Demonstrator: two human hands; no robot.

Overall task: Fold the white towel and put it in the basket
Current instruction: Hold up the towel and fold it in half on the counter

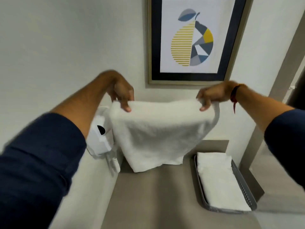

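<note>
A white towel (158,133) hangs doubled over in the air above the grey counter (156,195). My left hand (123,93) pinches its top left corner and my right hand (212,95) pinches its top right corner. The towel's lower edge reaches down to the counter near the wall. A grey perforated basket (244,187) sits on the counter at the right, below my right arm. A folded white towel (219,180) lies inside the basket.
A white wall-mounted unit (100,139) with a cord hangs on the left wall beside the towel. A framed pear picture (191,38) is on the wall behind. The counter is boxed in by walls at the left and back.
</note>
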